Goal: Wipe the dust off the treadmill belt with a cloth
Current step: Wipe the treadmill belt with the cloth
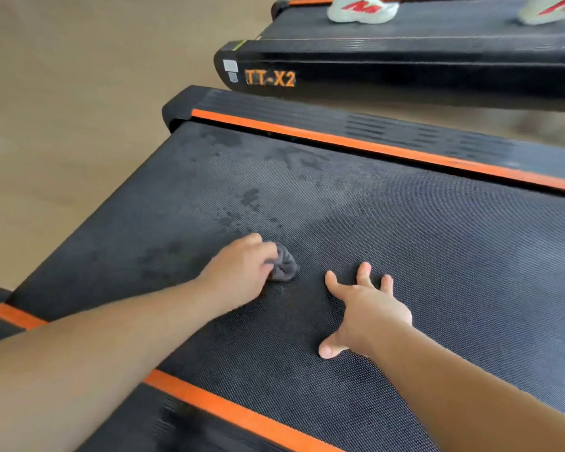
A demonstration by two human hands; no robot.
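The left hand (242,269) grips a bunched grey cloth (286,264) pressed on the middle of the treadmill belt (437,239). The right hand (369,308) lies flat just right of it, fingers spread. So small a wad may skip the smudged patches (252,197) beyond, or slip loose. Count: two hands, one cloth, two treadmills, and two shoes (361,8) on the far treadmill (405,70).

a single view is logged: head-worn, wide-angle. the treadmill belt (437,243) is viewed from above its near side rail (242,415), faced across and steeply down, at close range. the belt's end is framed at left, with floor (62,141) beyond it. the far rail (372,147) and a second treadmill (405,70) beyond the belt are caught along the top. the cloth (286,267), gripped by the left hand (242,272), is found on the belt near frame centre, the right hand (369,308) just beside it.
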